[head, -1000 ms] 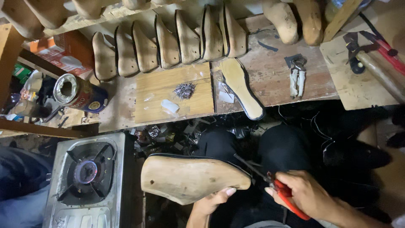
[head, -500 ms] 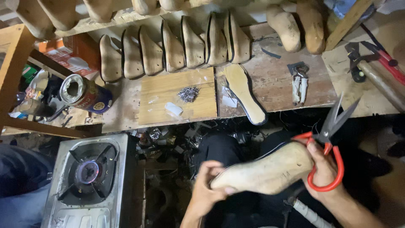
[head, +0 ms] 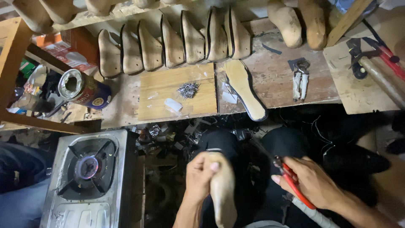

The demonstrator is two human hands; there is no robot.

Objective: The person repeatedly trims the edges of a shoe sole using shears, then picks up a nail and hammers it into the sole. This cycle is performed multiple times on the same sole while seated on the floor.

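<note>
My left hand (head: 200, 174) grips a pale wooden shoe last (head: 222, 193), held end-on over my lap with its toe pointing toward the bench. My right hand (head: 311, 183) holds red-handled scissors (head: 294, 187), blades angled up-left and lowered beside my right knee. The two hands are apart, roughly a hand's width between them. A pile of small nails (head: 188, 89) lies on a light wooden board (head: 177, 92) on the bench ahead. A flat insole (head: 245, 88) rests to the right of that board.
A row of wooden lasts (head: 173, 44) stands along the back of the bench. A metal can (head: 82, 89) lies at the left, pincers (head: 300, 80) and a hammer (head: 371, 63) at the right. A single-burner gas stove (head: 90, 177) sits lower left. Someone's dark sleeve (head: 17, 177) shows far left.
The last turned from lying sideways across both hands to end-on in my left hand alone. My right hand let go of it and lowered the scissors from raised to beside my knee.
</note>
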